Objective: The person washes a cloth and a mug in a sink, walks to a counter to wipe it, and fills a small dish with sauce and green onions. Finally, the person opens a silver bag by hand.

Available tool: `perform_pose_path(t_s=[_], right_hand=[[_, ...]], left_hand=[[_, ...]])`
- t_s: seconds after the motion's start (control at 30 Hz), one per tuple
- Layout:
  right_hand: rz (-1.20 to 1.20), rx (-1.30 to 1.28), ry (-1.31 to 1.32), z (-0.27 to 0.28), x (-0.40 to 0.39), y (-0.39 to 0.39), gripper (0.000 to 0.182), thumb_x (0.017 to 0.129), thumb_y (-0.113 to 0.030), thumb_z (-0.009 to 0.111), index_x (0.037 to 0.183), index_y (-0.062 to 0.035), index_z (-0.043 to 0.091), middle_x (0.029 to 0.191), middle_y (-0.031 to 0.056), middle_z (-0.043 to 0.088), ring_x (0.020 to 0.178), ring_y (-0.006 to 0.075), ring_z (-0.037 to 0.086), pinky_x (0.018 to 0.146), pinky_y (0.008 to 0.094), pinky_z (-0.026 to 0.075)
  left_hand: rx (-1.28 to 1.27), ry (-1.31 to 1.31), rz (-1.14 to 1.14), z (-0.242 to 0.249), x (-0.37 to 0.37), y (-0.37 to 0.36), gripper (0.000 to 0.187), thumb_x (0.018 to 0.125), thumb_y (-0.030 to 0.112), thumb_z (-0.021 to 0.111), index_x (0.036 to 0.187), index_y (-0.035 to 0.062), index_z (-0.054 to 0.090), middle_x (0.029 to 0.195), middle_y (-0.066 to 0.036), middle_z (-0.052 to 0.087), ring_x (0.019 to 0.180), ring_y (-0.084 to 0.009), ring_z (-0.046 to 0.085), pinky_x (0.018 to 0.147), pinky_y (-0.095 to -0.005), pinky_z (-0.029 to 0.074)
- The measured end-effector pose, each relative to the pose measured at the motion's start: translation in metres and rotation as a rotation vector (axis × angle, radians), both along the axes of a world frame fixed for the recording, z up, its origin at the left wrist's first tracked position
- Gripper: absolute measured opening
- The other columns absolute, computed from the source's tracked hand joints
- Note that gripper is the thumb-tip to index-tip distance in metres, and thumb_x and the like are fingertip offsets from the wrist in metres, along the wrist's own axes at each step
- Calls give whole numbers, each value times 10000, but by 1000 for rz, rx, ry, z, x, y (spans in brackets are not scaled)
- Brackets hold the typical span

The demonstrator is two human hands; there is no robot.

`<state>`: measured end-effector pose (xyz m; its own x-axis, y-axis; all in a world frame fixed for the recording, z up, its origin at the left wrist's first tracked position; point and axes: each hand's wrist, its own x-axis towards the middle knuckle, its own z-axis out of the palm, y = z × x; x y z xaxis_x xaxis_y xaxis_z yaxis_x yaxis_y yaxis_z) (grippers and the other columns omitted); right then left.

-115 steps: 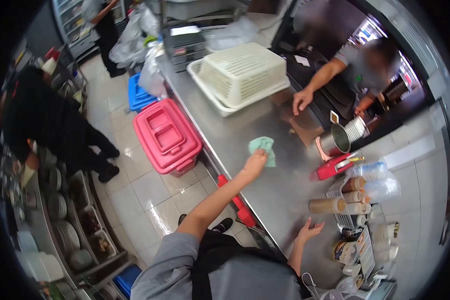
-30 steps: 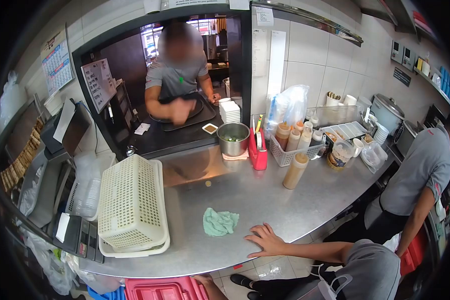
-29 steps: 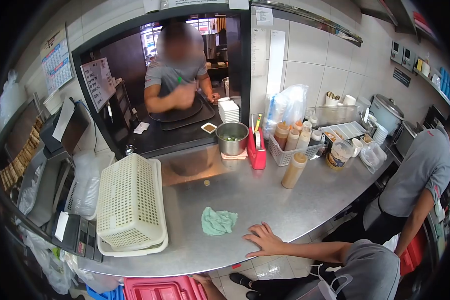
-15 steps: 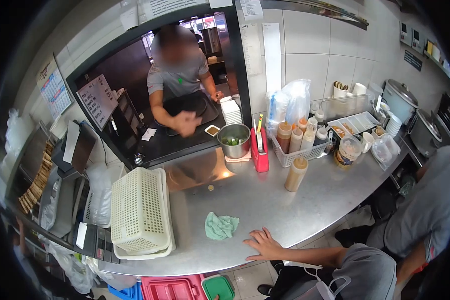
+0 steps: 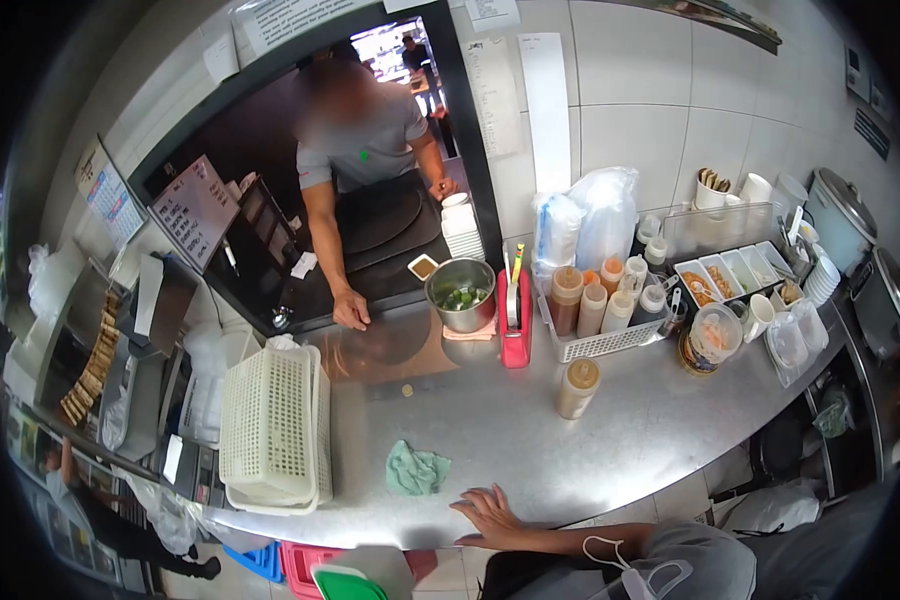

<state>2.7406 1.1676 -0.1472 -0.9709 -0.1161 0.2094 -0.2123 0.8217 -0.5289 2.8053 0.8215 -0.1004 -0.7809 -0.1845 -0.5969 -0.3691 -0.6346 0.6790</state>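
Observation:
My right hand (image 5: 488,517) rests at the front edge of the steel counter (image 5: 510,440), fingers spread and holding nothing. Just left of it lies a crumpled green cloth (image 5: 416,468). My left hand is out of view. Below the counter edge, a green lid (image 5: 348,583) stands tilted beside a pink lid (image 5: 298,568); whatever holds it up cannot be seen. A squeeze bottle (image 5: 578,390) with tan contents stands upright on the counter, beyond my right hand. A face mask (image 5: 638,578) hangs by my right arm.
Across the serving window, a person's hand (image 5: 351,309) touches the counter. A steel pot (image 5: 460,295) of green pieces stands beside a red holder (image 5: 515,325). A sauce-bottle basket (image 5: 610,340) is on the right, stacked cream baskets (image 5: 275,430) on the left.
The view has shifted. The person at the window has lowered a raised hand to the counter. The green lid has moved left and tilted. The person at the right is no longer clearly visible.

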Motion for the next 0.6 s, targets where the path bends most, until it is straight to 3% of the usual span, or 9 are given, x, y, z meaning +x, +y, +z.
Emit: perform_pose_path(t_s=[0.03, 0.07, 0.1, 0.13, 0.23, 0.27, 0.33, 0.43, 0.6], right_hand=[[24, -74, -15, -5, -1, 2, 738, 723, -557, 603, 1279, -128, 377, 1242, 139, 366, 1196, 291, 332, 983, 587, 180], [46, -145, -29, -11, -4, 4, 742, 723, -553, 609, 1282, -128, 371, 1251, 140, 364, 1204, 291, 327, 983, 595, 175], [64, -216, -44, -15, -3, 8, 746, 723, -549, 615, 1286, -128, 365, 1260, 141, 362, 1212, 291, 323, 983, 602, 169], [117, -275, -83, -10, -4, 17, 688, 748, -498, 632, 1269, -114, 396, 1257, 143, 388, 1215, 283, 341, 997, 542, 227], [207, -675, -340, 15, 5, 51, 557, 791, -341, 661, 1249, -113, 442, 1211, 123, 439, 1158, 237, 430, 973, 392, 340], [175, -753, -422, 28, 14, 64, 479, 813, -212, 657, 1233, -91, 461, 1204, 96, 464, 1067, 207, 506, 898, 301, 420], [136, -870, -422, 30, 35, 90, 446, 832, -183, 635, 1227, -74, 459, 1190, 84, 480, 1029, 182, 527, 883, 302, 436], [-128, -1069, -317, 8, 78, 116, 418, 834, -168, 635, 1208, -62, 480, 1128, 82, 523, 1017, 167, 526, 876, 303, 437], [-661, -1258, -328, 55, 123, 135, 334, 864, -136, 588, 1177, -51, 508, 1050, 57, 569, 991, 145, 534, 841, 267, 433]], left_hand=[[63, 46, -2, 17, -23, 20, 792, 746, 336, 663, 1380, 118, 241, 1354, -123, 375, 1218, -259, 406, 1018, -417, 318], [155, 96, 4, 35, -50, 44, 601, 730, 275, 665, 1245, 73, 431, 1227, -127, 487, 1206, -269, 408, 992, -434, 335], [222, 320, -166, 49, -80, 80, 618, 721, 363, 576, 1255, 109, 395, 1222, -99, 465, 1119, -302, 446, 871, -575, 388], [239, 366, -271, 67, -107, 102, 598, 727, 313, 576, 1253, 83, 406, 1178, -114, 503, 1098, -303, 482, 900, -660, 331], [288, 402, -390, 83, -188, 157, 629, 724, 355, 589, 1252, 77, 388, 1249, -145, 420, 1152, -380, 391, 910, -631, 346], [322, 407, -414, 80, -214, 171, 630, 724, 354, 594, 1249, 73, 388, 1238, -157, 417, 1144, -391, 388, 908, -633, 345], [379, 399, -495, 86, -261, 201, 598, 721, 318, 594, 1240, 86, 406, 1212, -125, 447, 1116, -324, 439, 914, -628, 337], [404, 398, -572, 69, -340, 237, 607, 729, 342, 589, 1248, 94, 395, 1241, -132, 417, 1141, -364, 401, 918, -618, 325], [338, 372, -550, 65, -450, 292, 625, 705, 369, 595, 1246, 124, 403, 1303, -137, 354, 1216, -363, 314, 952, -616, 268]])
